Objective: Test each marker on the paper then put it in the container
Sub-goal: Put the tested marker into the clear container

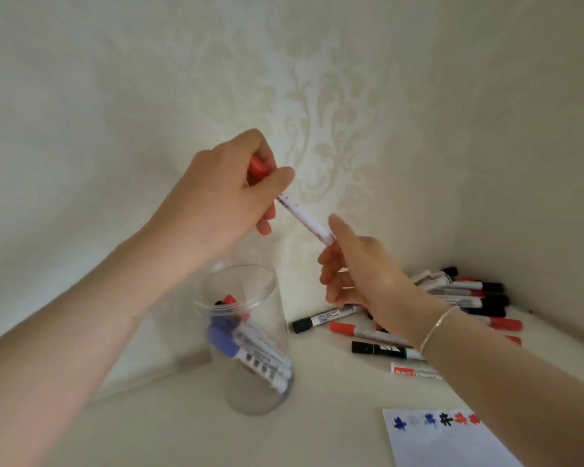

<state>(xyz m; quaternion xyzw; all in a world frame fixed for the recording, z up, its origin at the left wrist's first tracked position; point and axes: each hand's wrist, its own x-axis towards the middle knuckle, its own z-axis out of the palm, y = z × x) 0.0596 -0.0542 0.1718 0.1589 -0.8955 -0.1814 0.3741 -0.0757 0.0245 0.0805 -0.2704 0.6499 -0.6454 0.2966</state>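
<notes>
A red-capped marker (302, 215) with a white barrel is held in the air above the clear container (250, 338). My left hand (223, 200) grips its red cap end. My right hand (358, 274) pinches the barrel's lower end between thumb and fingers. The container stands on the white surface and holds several markers, with blue and red caps showing. A white paper (452, 443) at the lower right carries a row of blue, grey, black and red test marks; my right forearm covers part of it.
A pile of several loose markers (466, 294) with black, red and blue caps lies at the right, in the corner against the wall. A wallpapered wall runs behind. A bracelet is on the right wrist.
</notes>
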